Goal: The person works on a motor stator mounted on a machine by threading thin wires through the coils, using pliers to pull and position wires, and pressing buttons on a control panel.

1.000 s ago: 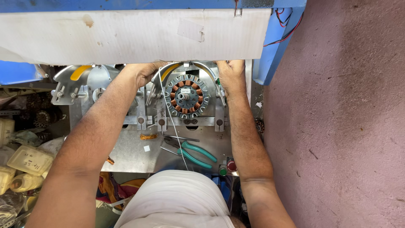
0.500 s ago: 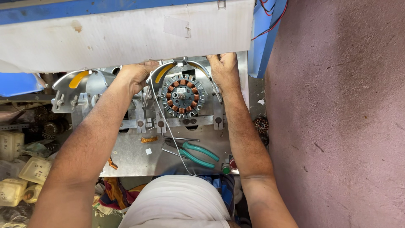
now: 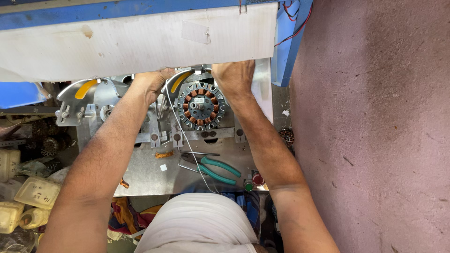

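Both hands sit at the top of the round motor core, the dark ring with copper coils clamped in the metal winding rig. The right hand rests fingers-down on the upper right rim of the core; its fingers curl under the edge of the white board overhead, so it can't be told whether it's pinching anything or just pressing. The left hand is closed around the curved metal guide with the yellow strip just left of the core, and a thin wire runs from near there down across the plate toward the person's body. Compared with half a second and a second ago, not much has shifted: both hands are in about the same spots on the core's top edge, the left maybe a touch tighter in, so it looks like steady fiddling up at the rim rather than a new step. Room is tight up top, with the board right over the knuckles and a blue frame close on the right. Below the core there's open plate, except for green-handled pliers and two small buttons, green and red, near the front edge. A second yellow-striped guide sits off to the left, well apart.
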